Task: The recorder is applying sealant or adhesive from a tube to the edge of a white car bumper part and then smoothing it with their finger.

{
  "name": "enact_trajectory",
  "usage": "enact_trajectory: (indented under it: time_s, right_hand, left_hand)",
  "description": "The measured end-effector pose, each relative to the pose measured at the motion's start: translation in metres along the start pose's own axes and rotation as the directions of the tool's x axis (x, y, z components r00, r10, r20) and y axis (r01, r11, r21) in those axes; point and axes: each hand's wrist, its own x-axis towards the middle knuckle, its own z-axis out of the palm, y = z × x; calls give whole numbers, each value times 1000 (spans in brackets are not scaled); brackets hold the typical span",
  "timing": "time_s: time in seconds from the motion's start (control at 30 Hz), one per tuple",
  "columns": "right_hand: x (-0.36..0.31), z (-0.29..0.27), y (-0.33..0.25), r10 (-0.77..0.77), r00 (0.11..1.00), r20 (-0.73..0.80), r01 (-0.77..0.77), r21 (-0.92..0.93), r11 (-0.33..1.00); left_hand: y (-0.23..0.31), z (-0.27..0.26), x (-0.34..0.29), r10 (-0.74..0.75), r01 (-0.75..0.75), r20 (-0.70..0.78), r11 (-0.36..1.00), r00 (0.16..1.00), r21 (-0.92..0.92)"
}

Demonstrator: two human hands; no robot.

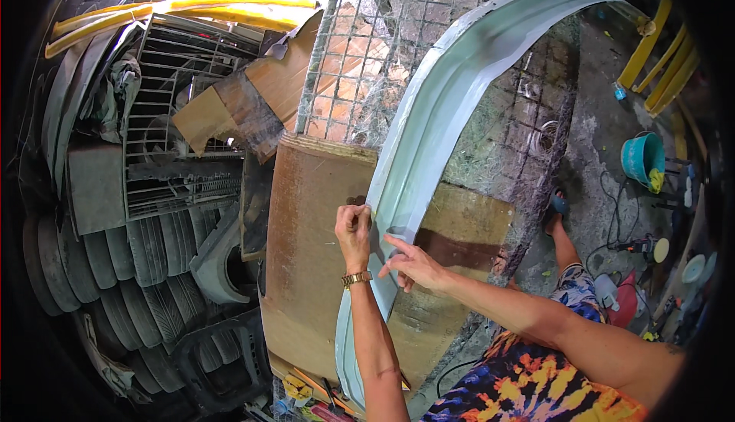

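Note:
A long, curved pale blue-green panel, shaped like a car bumper, runs from the far right down to the near side of a work table. My left hand, with a gold-coloured watch on the wrist, is closed at the panel's left edge. Its curled fingers hide whatever may be between them. Across the panel's middle reaches my right hand, index finger stretched out at the surface and the other fingers loosely bent. Nothing shows in the right hand.
Wire mesh and a brown board lie under the panel. Stacked tyres and a metal rack stand at left. Tools lie at the near edge. A teal bucket and a sander-like tool are on the right floor.

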Motion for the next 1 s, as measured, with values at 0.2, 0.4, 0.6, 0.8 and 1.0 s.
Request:
enact_trajectory:
  time_s: [0.2, 0.4, 0.6, 0.8, 1.0]
  right_hand:
    - [17, -2, -7, -37, 997, -71, 35, -19, 999]
    - [30, -3, -16, -53, 995, -80, 49, -41, 998]
    - [31, -2, -23, -2, 1000, 6, 1, 158, 987]
    - [28, -15, -26, -23, 1000, 10, 18, 329, 944]
    - [33, -14, -29, -40, 999, 10, 35, 279, 960]
  left_hand:
    - [13, -5, -10, -150, 132, -180, 986, 972, -105]
    - [25, -23, -35, -52, 60, -114, 995, 992, 74]
    - [35, -33, -49, -75, 87, -158, 993, 985, 74]
    - [39, -31, -52, -51, 65, -142, 993, 989, 96]
    - [36, -28, -42, -4, -46, 137, 932, 991, 359]
